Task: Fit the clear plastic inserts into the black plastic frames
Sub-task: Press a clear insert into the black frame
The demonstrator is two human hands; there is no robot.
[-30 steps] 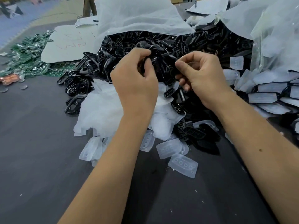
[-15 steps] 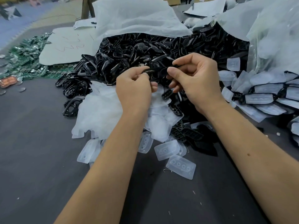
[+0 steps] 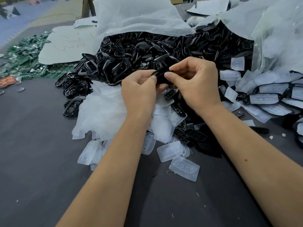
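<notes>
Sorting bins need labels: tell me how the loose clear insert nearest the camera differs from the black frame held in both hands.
The clear insert is translucent white; the black frame is glossy black. The insert lies flat on the dark table, untouched; the frame is held up, pinched by the left hand and right hand. The insert shows a row of round bumps; the frame is mostly hidden.

Assembly workshop: heap of black frames (image 3: 139, 58), clear inserts (image 3: 184, 168), circuit boards (image 3: 24, 58) on worktable (image 3: 32, 153).
</notes>
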